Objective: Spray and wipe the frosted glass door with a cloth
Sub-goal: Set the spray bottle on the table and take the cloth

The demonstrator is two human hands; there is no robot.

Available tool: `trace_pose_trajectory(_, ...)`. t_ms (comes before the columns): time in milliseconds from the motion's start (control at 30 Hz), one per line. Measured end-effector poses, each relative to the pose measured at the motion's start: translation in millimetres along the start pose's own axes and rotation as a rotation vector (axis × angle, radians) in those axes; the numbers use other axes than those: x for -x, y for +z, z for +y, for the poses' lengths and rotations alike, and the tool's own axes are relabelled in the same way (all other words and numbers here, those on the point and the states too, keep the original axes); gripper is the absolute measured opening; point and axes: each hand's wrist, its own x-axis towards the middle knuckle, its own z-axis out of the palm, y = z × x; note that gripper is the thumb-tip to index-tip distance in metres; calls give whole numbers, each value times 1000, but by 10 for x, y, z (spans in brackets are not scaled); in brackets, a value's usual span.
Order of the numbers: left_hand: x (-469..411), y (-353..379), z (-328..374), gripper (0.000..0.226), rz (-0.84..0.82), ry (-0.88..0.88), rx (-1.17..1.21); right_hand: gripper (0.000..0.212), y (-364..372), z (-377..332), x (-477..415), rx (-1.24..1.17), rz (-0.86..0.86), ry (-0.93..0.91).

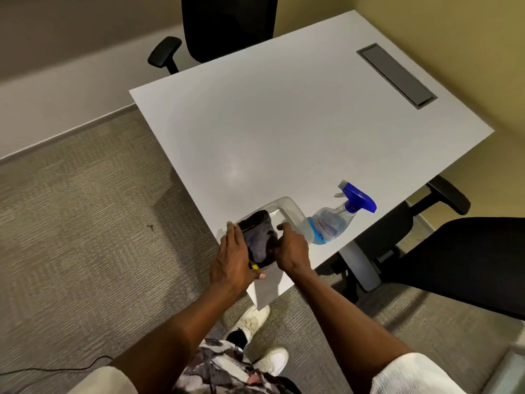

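A dark grey cloth (259, 237) lies in a clear plastic container (287, 207) near the front corner of a white table (284, 132). My left hand (231, 258) lies along the container's left side with straight fingers. My right hand (291, 248) reaches into the container and its fingers curl on the cloth's right edge. A clear spray bottle (338, 217) with a blue trigger head lies on its side just right of the container. No frosted glass door is visible.
Black office chairs stand at the table's far side (227, 27) and at the right (460, 260). A grey cable hatch (396, 75) sits in the tabletop. Grey carpet (85, 223) spreads to the left, with a thin cable at the bottom left.
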Motion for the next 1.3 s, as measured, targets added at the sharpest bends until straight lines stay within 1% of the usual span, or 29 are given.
trace_pose_trajectory(67,-4,-7,-8,158,-2,-18,17,50,11,-32,29,-124,59,22)
trace_pose_trajectory(233,4,-73,-61,152,-9,-36,13,51,-3,-124,131,-461,128,136)
trace_pose_trajectory(300,34,-72,102,151,-25,31,-22,49,-178,29,245,-636,211,215)
trace_pose_trajectory(333,36,-69,82,151,-20,31,-23,47,-185,46,258,-703,214,227)
trace_pose_trajectory(400,37,-68,67,151,-29,19,-27,43,-214,94,315,-802,206,221)
trace_pose_trajectory(500,51,-55,3,151,-46,16,-66,39,-254,101,412,-855,209,156)
trace_pose_trajectory(633,128,-111,51,158,-64,38,-83,36,-465,105,585,-860,261,93)
trace_pose_trajectory(700,172,-204,117,155,-37,91,-42,34,-617,101,710,-793,279,48)
trace_pose_trajectory(767,196,-323,199,141,28,206,10,34,-779,106,842,-686,287,-13)
trace_pose_trajectory(867,189,-458,345,112,116,447,103,34,-1061,155,1054,-565,304,-99)
trace_pose_trajectory(933,159,-535,459,102,138,585,175,36,-1255,206,1203,-525,327,-137)
trace_pose_trajectory(1000,140,-620,612,89,79,672,188,38,-1458,284,1367,-482,374,-187)
trace_pose_trajectory(1100,121,-713,873,48,-7,724,136,35,-1699,448,1625,-406,456,-235)
trace_pose_trajectory(1133,131,-712,953,39,-28,732,131,34,-1763,524,1719,-388,485,-231)
trace_pose_trajectory(1233,215,-670,1203,31,-112,745,187,34,-1903,801,2023,-346,581,-192)
trace_pose_trajectory(1300,280,-620,1396,27,-178,772,238,33,-1941,1028,2236,-319,656,-128)
